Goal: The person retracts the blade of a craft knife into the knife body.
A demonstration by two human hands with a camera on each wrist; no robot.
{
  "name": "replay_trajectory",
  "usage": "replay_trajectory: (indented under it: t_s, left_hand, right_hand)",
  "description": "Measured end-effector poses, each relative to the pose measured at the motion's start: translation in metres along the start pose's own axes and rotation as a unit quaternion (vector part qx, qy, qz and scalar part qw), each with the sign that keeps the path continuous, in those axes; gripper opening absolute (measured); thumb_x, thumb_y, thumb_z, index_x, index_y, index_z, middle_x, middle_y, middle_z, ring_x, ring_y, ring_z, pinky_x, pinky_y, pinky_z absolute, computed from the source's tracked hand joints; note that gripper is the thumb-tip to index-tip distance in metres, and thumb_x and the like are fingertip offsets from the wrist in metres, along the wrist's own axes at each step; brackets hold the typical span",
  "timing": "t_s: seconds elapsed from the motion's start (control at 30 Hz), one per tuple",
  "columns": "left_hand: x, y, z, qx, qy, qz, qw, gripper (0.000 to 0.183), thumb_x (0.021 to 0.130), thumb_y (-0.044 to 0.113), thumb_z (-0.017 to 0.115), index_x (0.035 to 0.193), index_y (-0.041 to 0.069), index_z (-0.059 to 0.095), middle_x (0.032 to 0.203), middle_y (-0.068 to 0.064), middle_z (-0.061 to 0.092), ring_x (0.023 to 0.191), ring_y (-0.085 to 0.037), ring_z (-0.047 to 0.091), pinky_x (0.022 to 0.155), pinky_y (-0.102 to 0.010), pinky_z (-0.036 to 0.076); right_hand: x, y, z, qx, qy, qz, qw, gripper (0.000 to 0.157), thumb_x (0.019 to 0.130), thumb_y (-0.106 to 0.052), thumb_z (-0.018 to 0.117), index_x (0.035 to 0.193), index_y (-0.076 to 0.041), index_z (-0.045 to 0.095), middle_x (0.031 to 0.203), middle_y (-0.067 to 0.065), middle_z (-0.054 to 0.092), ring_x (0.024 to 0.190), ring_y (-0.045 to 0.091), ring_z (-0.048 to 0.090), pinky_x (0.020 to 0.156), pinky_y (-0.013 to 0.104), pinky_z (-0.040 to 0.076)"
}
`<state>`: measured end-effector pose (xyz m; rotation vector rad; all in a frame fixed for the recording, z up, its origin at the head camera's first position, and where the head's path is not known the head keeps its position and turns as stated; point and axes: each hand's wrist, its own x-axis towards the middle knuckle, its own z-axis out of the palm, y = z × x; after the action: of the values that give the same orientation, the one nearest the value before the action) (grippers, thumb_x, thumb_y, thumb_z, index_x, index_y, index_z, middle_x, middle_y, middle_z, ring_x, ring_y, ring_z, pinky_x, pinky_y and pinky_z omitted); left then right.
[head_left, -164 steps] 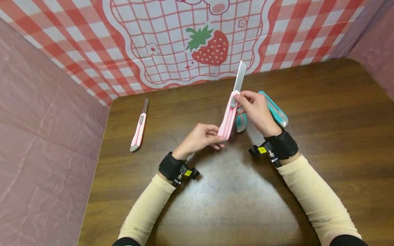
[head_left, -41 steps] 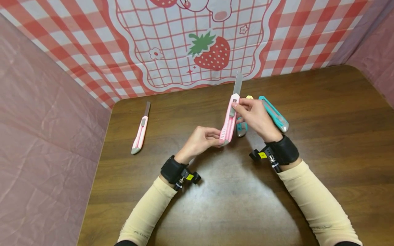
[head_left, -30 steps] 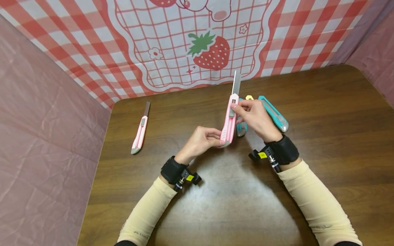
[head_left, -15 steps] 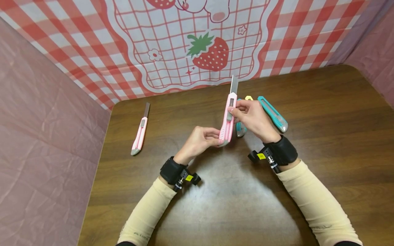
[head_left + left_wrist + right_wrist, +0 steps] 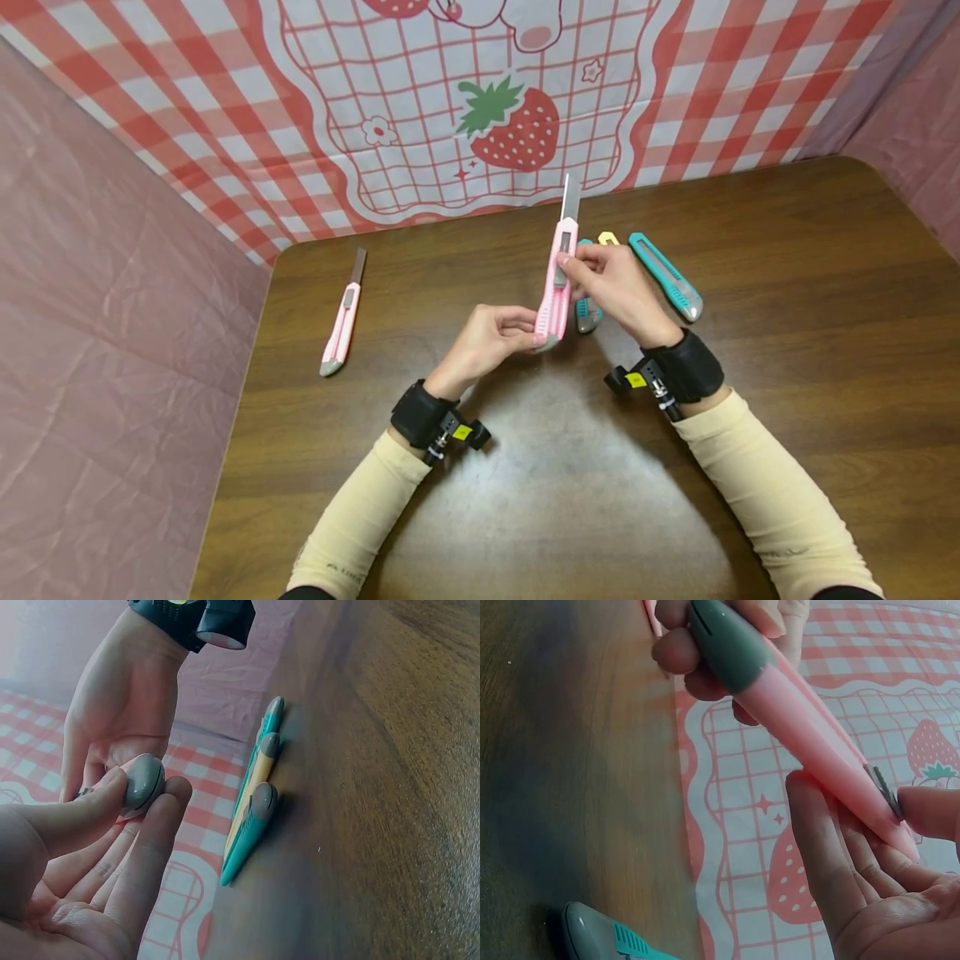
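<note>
In the head view, a pink utility knife [image 5: 555, 304] is held upright above the table, its grey blade [image 5: 572, 198] sticking out at the top. My left hand [image 5: 483, 342] pinches its grey end cap [image 5: 144, 784] between thumb and fingers. Higher up, my right hand [image 5: 618, 283] grips the front of the body, with the thumb on the grey slider [image 5: 883, 789]. Behind that hand lie a teal utility knife [image 5: 588, 315], partly covered, and a yellow one [image 5: 262, 761], mostly hidden in the head view.
A second teal utility knife [image 5: 667, 279] lies to the right of my right hand. Far left on the wooden table [image 5: 570, 500] rests another pink utility knife [image 5: 342, 329] with its blade out. A red-checked cloth [image 5: 420, 108] hangs along the back edge.
The right thumb and slider have moved down along the held knife, and less blade shows than before. The knife has shifted slightly left. The yellow knife's tip has come into sight.
</note>
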<state>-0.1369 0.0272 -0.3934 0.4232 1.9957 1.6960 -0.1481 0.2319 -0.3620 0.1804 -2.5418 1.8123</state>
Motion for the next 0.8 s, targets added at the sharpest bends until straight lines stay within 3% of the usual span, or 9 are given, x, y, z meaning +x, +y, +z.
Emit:
replay_trajectory:
  t_s: [0.1,0.27,0.67,0.8]
  left_hand:
    - [0.0005,0.0002,0.0003,-0.002,0.001,0.001,1.0,0.029,0.087,-0.002,0.07,0.115,-0.009,0.066,0.108,-0.029,0.071,0.083,-0.013,0.073,0.088,-0.048,0.06]
    - [0.0008,0.0,0.0011,0.0,-0.002,-0.001,1.0,0.029,0.087,-0.002,0.07,0.115,-0.009,0.066,0.107,-0.029,0.071,0.084,-0.013,0.073,0.087,-0.046,0.061]
    - [0.0,-0.0002,0.0015,0.0,-0.002,0.003,1.0,0.029,0.087,-0.004,0.069,0.115,-0.01,0.066,0.107,-0.03,0.071,0.086,-0.016,0.074,0.081,-0.032,0.063]
    - [-0.0004,0.0006,0.0021,0.004,-0.001,0.005,1.0,0.029,0.087,-0.004,0.069,0.115,-0.01,0.066,0.107,-0.03,0.071,0.086,-0.015,0.074,0.081,-0.031,0.063]
  right_hand:
    - [0.0,0.0,-0.0006,-0.002,0.001,0.007,1.0,0.035,0.1,-0.025,0.057,0.1,0.008,0.067,0.077,0.001,0.064,0.059,0.004,0.063,0.058,0.024,0.06]
    - [-0.0003,-0.001,-0.0013,0.001,-0.003,0.018,1.0,0.04,0.101,-0.029,0.054,0.089,0.008,0.063,0.074,0.0,0.059,0.058,0.007,0.063,0.057,0.027,0.06]
    - [0.0001,-0.0002,-0.0029,-0.044,-0.002,-0.012,0.999,0.031,0.1,-0.025,0.058,0.097,0.003,0.071,0.067,-0.002,0.065,0.056,0.005,0.061,0.052,0.022,0.052]
    - [-0.0007,0.0,-0.0026,-0.049,0.002,-0.022,0.999,0.031,0.1,-0.024,0.058,0.098,0.004,0.071,0.072,0.005,0.067,0.057,0.004,0.061,0.053,0.022,0.053]
